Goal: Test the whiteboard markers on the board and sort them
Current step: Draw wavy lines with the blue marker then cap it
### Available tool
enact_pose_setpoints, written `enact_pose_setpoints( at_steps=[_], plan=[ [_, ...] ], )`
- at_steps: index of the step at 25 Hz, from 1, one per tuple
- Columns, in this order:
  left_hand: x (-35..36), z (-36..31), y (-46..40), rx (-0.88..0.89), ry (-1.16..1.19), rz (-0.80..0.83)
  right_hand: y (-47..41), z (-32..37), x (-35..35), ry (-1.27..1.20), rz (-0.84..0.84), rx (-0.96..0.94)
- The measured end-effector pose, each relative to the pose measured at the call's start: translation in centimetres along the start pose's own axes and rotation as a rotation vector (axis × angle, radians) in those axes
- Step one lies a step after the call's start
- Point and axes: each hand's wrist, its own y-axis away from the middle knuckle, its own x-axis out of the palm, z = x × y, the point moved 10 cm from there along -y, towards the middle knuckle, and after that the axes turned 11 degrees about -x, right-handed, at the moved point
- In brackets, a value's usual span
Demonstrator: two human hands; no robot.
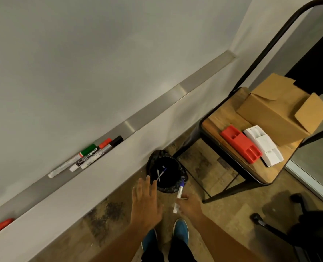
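- Right hand grasps a blue-capped marker by its lower end, cap up, just beside the bin.
- Left hand is released, fingers straight.
- Three markers lie on the board's tray.

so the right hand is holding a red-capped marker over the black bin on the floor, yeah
Not quite: in the head view the marker pinched by the right hand has a blue cap, not red. The rest holds: its capped end reaches over the rim of the black bin on the floor.
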Motion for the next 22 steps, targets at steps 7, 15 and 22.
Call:
enact_pose_setpoints(
  at_steps=[7, 15, 22],
  plan=[
    [5.7, -0.4, -4.7, -0.031, -0.009, 0.022, -8.2, -3.9, 3.4, -0.003, 0.066, 0.078],
    [9.3, 0.4, -6.5, -0.055, -0.014, 0.086, -15.8, -2.8, 5.3, 0.052, 0.096, 0.085],
    [6.5, 0.2, -7.1, -0.057, -0.008, 0.084, -16.4, -1.4, 5.2, -0.010, 0.120, 0.148]
  ],
)
